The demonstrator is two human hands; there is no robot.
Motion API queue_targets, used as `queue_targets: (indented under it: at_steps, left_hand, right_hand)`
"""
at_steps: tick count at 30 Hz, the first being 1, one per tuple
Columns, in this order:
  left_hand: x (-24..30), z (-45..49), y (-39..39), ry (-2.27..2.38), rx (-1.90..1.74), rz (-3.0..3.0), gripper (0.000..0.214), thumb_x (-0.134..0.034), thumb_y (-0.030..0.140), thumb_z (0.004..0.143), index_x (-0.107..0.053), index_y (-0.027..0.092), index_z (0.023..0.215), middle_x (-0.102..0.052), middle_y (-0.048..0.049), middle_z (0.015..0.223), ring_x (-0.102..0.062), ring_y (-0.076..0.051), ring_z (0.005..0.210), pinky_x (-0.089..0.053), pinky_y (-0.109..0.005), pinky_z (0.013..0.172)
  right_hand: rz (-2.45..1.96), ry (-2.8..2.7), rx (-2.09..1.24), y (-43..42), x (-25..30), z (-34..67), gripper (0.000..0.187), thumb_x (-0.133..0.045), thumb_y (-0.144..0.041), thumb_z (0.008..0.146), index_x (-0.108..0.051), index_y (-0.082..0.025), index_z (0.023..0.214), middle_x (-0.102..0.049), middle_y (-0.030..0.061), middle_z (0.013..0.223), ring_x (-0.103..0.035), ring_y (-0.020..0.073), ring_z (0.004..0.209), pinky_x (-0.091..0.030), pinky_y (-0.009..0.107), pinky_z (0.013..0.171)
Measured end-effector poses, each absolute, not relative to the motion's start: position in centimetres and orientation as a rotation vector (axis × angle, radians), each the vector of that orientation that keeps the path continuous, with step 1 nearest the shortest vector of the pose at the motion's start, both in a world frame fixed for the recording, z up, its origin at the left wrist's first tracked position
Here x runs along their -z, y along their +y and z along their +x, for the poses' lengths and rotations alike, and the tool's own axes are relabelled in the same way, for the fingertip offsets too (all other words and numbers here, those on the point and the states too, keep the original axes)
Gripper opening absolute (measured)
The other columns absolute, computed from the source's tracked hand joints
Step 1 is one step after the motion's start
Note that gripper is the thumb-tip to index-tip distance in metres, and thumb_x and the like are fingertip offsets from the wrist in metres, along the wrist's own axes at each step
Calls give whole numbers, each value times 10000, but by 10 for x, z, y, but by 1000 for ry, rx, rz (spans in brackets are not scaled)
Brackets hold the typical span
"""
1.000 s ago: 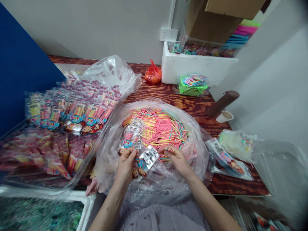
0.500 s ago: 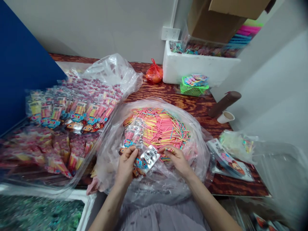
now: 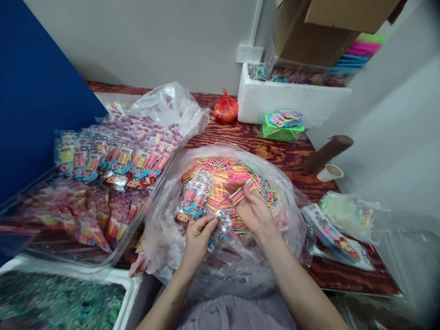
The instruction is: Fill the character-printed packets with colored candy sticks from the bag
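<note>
My left hand (image 3: 199, 238) pinches a small clear printed packet (image 3: 217, 235) at its edge, thumb against fingers. Over the colourful pile, my right hand (image 3: 256, 213) holds a small bunch of thin pink and yellow sticks (image 3: 237, 196) across its fingers, palm partly turned up. Both hands are above a large clear plastic bag (image 3: 292, 229), which is spread wide around a heap of loose pink, yellow and blue sticks (image 3: 220, 176). Several printed packets with a cartoon face (image 3: 193, 201) lie on the heap's left side, just beyond my left hand.
At left, a clear tray (image 3: 120, 250) holds many filled packets (image 3: 85, 160). A white foam box (image 3: 292, 98), green basket (image 3: 283, 133) and red bag (image 3: 226, 110) stand at the back. To the right are a paper cup (image 3: 330, 173), a brown bottle (image 3: 328, 153) and flat printed packs (image 3: 332, 236).
My right hand has moved up and away from the packet, turning its fingers so the sticks show more. The packet in my left hand has tilted. The whole view has shifted slightly.
</note>
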State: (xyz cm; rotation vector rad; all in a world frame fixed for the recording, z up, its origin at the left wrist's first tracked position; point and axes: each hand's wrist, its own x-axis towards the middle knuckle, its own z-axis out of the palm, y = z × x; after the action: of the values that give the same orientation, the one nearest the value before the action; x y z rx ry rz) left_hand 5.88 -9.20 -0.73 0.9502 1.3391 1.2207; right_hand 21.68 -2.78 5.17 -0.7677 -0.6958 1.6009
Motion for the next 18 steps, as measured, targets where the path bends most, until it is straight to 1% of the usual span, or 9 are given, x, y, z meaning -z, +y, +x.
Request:
queue_targets:
  at_steps: [4, 6, 8, 10, 12, 14, 16, 18]
  left_hand:
    - [11, 59, -92, 1325, -1230, 926, 211, -726, 368, 727, -767, 179, 812, -720, -16, 734, -617, -152, 692, -489, -242, 663]
    - [10, 59, -93, 1330, -1238, 896, 210, -726, 369, 726, -764, 179, 805, -707, -10, 721, -607, -149, 675, -487, -238, 643]
    - [8, 59, -95, 1328, -1226, 880, 208, -717, 374, 734, -760, 183, 802, -691, -3, 703, -596, -146, 644, -483, -232, 600]
    - [5, 60, -96, 1316, -1227, 902, 194, -708, 367, 745, -757, 189, 807, -690, -4, 720, -603, -152, 656, -490, -235, 601]
    - [2, 60, -95, 1281, -1260, 957, 163, -704, 339, 756, -756, 198, 820, -709, -14, 790, -631, -165, 740, -507, -249, 686]
    - [-2, 60, -94, 1232, -1305, 1003, 133, -699, 307, 768, -754, 205, 832, -723, -24, 868, -646, -176, 839, -503, -265, 791]
    - [-5, 58, -92, 1193, -1322, 1028, 124, -698, 296, 771, -753, 204, 832, -726, -36, 905, -649, -185, 879, -498, -282, 834]
    - [-7, 57, -90, 1178, -1323, 1044, 129, -703, 301, 765, -755, 200, 827, -728, -45, 912, -651, -194, 882, -501, -296, 836]
  right_hand:
    - [-836, -694, -1722, -30, -61, 202, 306, -625, -534, 813, -671, -233, 841, -748, 54, 892, -668, 260, 1025, -514, 457, 904]
    - [-890, -703, -1729, -38, -58, 199, 307, -654, -520, 789, -672, -213, 787, -752, 73, 857, -672, 274, 1006, -514, 455, 898]
    - [-939, -721, -1706, -48, -53, 199, 280, -690, -476, 765, -664, -199, 740, -754, 88, 871, -666, 284, 1009, -509, 449, 897]
    - [-1003, -799, -1680, -57, -51, 201, 247, -702, -438, 763, -667, -193, 763, -749, 87, 943, -650, 280, 1037, -497, 432, 909]
    - [-1068, -957, -1662, -64, -54, 203, 234, -684, -419, 787, -681, -203, 875, -728, 70, 1040, -627, 260, 1081, -471, 408, 948]
    - [-1103, -1135, -1637, -69, -60, 205, 286, -647, -402, 827, -655, -234, 1058, -700, 49, 1115, -604, 230, 1122, -434, 387, 998]
    - [-1112, -1241, -1583, -71, -68, 207, 405, -609, -367, 865, -543, -275, 1254, -681, 36, 1145, -601, 205, 1121, -422, 379, 1013]
    - [-1125, -1265, -1464, -73, -75, 209, 509, -576, -333, 895, -399, -310, 1371, -667, 34, 1159, -609, 192, 1089, -436, 378, 992]
